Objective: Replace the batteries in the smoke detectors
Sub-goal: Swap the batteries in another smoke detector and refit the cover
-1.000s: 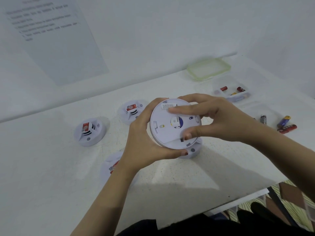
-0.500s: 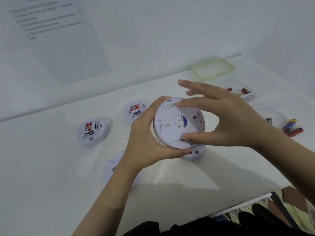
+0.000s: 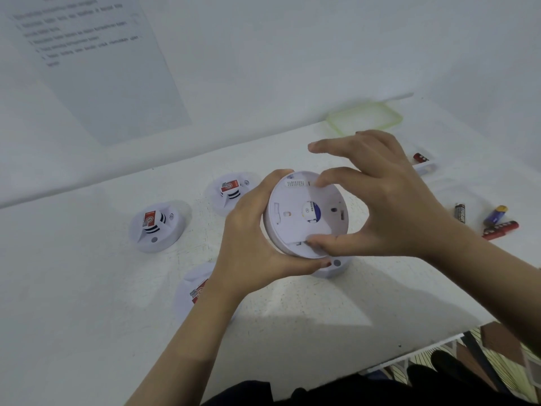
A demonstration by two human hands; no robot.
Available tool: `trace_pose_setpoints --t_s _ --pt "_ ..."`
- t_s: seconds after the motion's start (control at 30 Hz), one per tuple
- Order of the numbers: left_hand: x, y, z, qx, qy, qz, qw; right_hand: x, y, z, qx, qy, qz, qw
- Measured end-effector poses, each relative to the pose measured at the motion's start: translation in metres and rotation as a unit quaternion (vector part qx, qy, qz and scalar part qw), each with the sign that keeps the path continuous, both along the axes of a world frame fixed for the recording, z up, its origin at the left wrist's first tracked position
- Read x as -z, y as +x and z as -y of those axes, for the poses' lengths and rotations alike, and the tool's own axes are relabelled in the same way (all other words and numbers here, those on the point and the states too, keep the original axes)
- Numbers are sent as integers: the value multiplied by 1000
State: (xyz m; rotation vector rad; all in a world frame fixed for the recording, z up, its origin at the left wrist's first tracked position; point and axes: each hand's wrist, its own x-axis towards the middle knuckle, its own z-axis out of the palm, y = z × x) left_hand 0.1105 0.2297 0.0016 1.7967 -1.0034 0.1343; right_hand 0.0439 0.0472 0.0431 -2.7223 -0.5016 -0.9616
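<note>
Head view: the detector [image 3: 301, 215] is held above the table [image 3: 87, 317], tilted with its flat back toward the camera. The left hand [image 3: 251, 244] grips its left rim, thumb curled under the lower edge and fingers wrapped behind. The right hand [image 3: 389, 206] pinches it from the right: the thumb presses near the bottom of the back and the index finger [image 3: 336, 177] near the top, while the other fingers are spread above and clear of it.

Directly below the detector, partly hidden by it, a second unit [image 3: 333, 266] rests on the table. Left of the detector and behind the left hand sits a back unit [image 3: 231, 191] with a red label. Farther left is a left unit [image 3: 156, 230], also red-labelled. Below and left of the detector, a front unit [image 3: 193, 288] lies partly under the left forearm.

Right of the detector, past the right wrist, lie a black battery [image 3: 460, 213], a blue battery [image 3: 495, 214] and red batteries [image 3: 500, 230]. Above and right of it are a clear tub [image 3: 426, 168] holding a red cell [image 3: 421, 157], and a green lid [image 3: 364, 117]. A printed sheet [image 3: 96, 68] hangs on the wall, upper left of the detector.
</note>
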Motion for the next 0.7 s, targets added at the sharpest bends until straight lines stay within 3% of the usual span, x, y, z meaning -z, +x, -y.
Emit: trace_pose_setpoints --t_s 0.17,0.27,0.5,0.7 --pt "1 0 1 -24 -2 -6 1000 4 1 -3 24 2 17 1000" --pt "2 1 1 -40 0 -6 999 3 -1 -2 13 76 -77 994" --pt "5 2 10 -66 16 24 997 8 -3 -19 -33 342 -261 902" --pt "10 1 14 -59 47 10 997 18 2 -29 -13 446 -245 861"
